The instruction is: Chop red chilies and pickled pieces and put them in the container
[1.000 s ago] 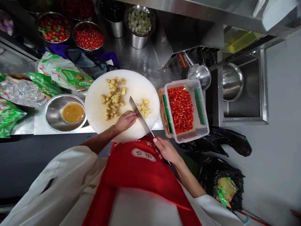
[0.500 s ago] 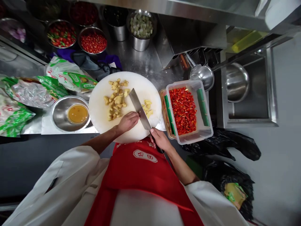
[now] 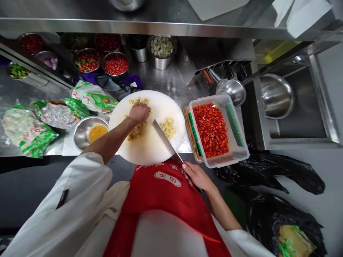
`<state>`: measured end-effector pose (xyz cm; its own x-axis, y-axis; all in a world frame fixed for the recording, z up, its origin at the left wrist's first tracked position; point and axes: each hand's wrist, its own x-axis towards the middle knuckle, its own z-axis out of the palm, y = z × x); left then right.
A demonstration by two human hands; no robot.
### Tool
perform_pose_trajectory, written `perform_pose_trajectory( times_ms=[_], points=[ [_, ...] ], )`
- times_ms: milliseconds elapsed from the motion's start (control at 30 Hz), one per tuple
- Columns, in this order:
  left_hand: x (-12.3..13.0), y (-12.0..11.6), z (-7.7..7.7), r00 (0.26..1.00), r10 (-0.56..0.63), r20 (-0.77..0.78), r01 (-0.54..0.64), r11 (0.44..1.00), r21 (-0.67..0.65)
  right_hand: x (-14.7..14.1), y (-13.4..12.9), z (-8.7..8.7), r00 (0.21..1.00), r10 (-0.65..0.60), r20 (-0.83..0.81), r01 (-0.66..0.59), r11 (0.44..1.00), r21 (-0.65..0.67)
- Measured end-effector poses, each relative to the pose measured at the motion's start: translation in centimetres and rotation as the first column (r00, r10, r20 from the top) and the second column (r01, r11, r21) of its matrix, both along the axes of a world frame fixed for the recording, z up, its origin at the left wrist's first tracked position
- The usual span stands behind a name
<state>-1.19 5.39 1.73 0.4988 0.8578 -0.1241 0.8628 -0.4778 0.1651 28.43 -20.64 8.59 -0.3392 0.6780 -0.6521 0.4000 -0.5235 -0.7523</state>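
Observation:
My right hand (image 3: 197, 175) is closed round the handle of a cleaver (image 3: 166, 141). Its blade slants over the near right part of a round white cutting board (image 3: 139, 151). My left hand (image 3: 139, 112) reaches across the board into a pile of knobbly ginger (image 3: 135, 132); its fingers are curled down on the ginger, and the fingertips are partly hidden. Right of the blade's tip lies a smaller heap of pale, cut ginger (image 3: 168, 128).
Right of the board stands a clear plastic tub (image 3: 241, 157) of chopped red chillies (image 3: 210, 130). At left are a steel bowl (image 3: 80, 134) with brown liquid and plastic bags (image 3: 29, 132). Steel pots (image 3: 162, 63) stand behind, under a metal shelf (image 3: 160, 29). A sink (image 3: 297, 141) is far right.
My left hand has moved from beside the blade, away from me and leftward, onto the ginger pile. My right hand has drawn the cleaver back toward me. The view has shifted.

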Motion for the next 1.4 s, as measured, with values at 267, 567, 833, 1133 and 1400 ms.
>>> perform_pose_trajectory(
  times_ms=[267,567,833,1133,1400],
  points=[
    [-0.2,-1.0,0.1,0.912,0.059,0.407,-0.043,0.998,-0.048,0.1,0.2,-1.7,0.998,-0.060,-0.006,0.060,0.998,-0.036],
    [1.8,-11.3,-3.1,0.835,-0.262,0.483,0.304,0.953,-0.010,-1.7,1.8,-1.5,0.992,-0.124,0.022,0.124,0.992,0.005],
    [2.1,-13.1,-5.0,0.799,-0.265,0.540,0.275,0.959,0.065,-2.0,2.1,-0.2,0.988,0.015,0.153,-0.031,0.994,0.105],
    [1.8,-12.6,-5.8,0.764,-0.268,0.586,0.288,0.956,0.061,-1.9,2.3,1.5,0.952,0.142,0.273,-0.197,0.963,0.185],
    [1.6,-12.6,-5.4,0.767,-0.242,0.594,0.281,0.959,0.028,-2.4,2.7,0.6,0.971,0.104,0.214,-0.137,0.980,0.145]
  ],
)
